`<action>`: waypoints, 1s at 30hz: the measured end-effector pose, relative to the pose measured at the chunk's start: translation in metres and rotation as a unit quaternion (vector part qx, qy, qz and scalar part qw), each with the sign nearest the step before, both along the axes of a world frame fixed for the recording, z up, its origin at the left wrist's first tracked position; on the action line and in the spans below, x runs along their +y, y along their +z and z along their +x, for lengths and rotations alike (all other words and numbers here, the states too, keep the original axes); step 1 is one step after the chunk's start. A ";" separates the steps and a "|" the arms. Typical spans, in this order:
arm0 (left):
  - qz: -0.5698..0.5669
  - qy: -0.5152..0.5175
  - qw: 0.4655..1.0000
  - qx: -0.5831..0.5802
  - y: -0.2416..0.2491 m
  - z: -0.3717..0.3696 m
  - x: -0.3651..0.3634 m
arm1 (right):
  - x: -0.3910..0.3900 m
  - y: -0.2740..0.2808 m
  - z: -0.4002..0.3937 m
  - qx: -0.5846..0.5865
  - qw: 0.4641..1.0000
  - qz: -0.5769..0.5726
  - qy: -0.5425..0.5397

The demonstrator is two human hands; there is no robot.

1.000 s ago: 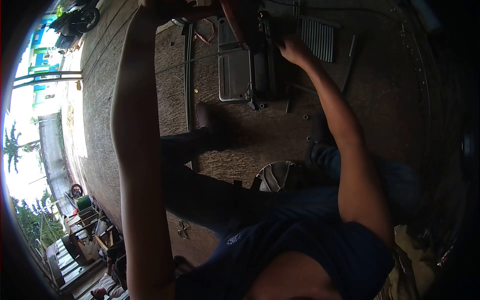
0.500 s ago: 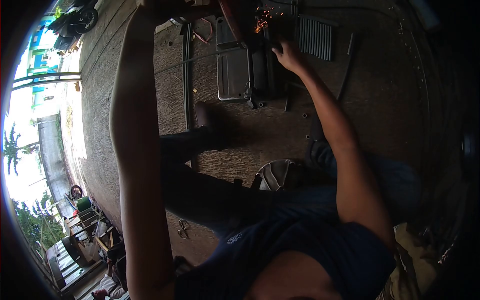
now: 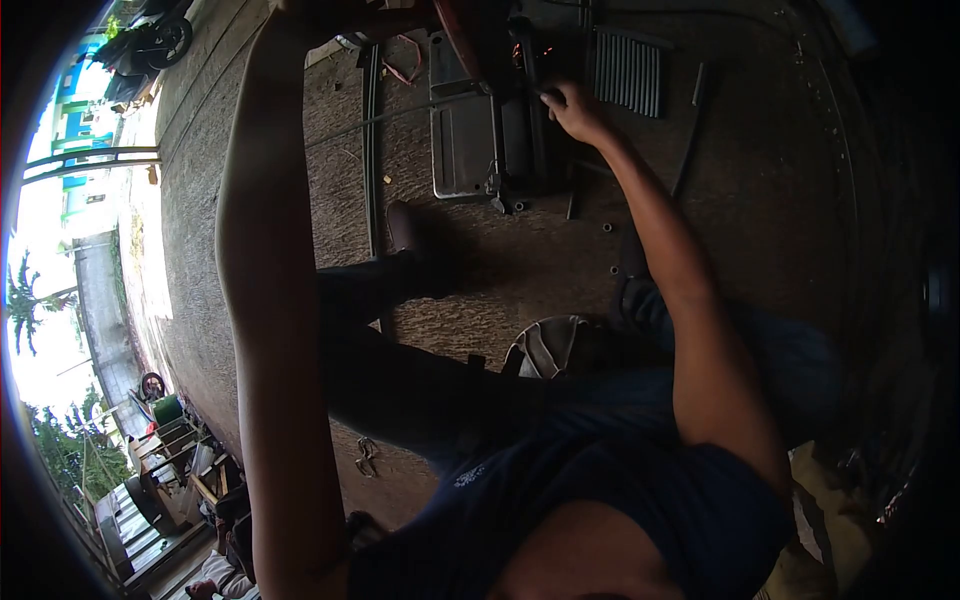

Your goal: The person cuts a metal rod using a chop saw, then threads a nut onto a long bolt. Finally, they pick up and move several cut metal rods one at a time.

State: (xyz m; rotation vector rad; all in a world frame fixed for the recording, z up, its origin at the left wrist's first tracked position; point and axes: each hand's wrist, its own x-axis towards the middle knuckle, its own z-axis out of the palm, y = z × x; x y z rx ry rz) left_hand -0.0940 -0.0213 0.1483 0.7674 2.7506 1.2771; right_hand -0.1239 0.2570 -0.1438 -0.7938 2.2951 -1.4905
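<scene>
A cut-off saw with a red arm (image 3: pixel 458 40) stands at the top of the head view over its grey metal base (image 3: pixel 462 150). My right hand (image 3: pixel 575 112) is closed at the right side of the saw, its fingers around a dark metal bar (image 3: pixel 537 130) that lies along the base. A few orange sparks (image 3: pixel 545 50) show just above that hand. My left arm reaches up the left side, and my left hand (image 3: pixel 292 6) is cut off by the top edge, beside a dark reddish part of the saw. Its fingers are hidden.
A row of cut metal tubes (image 3: pixel 628 75) lies at the upper right, with a single long rod (image 3: pixel 690 125) beside it. Long bars (image 3: pixel 372 150) lie left of the saw. Small rings (image 3: pixel 607 228) dot the floor. A motorcycle (image 3: pixel 150 50) stands at the far upper left.
The sparks have shrunk from a bright spray to a few specks. Both hands stay nearly in place; the whole view has shifted slightly.
</scene>
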 end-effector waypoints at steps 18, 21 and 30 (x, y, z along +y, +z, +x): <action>-0.371 0.080 0.888 0.259 0.017 0.016 0.027 | -0.002 0.016 0.017 0.200 0.978 0.050 -0.029; -0.374 0.068 0.891 0.248 0.018 0.013 0.027 | -0.006 0.011 0.024 0.240 0.968 0.023 -0.066; -0.216 -0.009 0.960 0.176 0.014 0.010 0.029 | -0.011 -0.008 0.025 0.187 0.979 -0.013 -0.079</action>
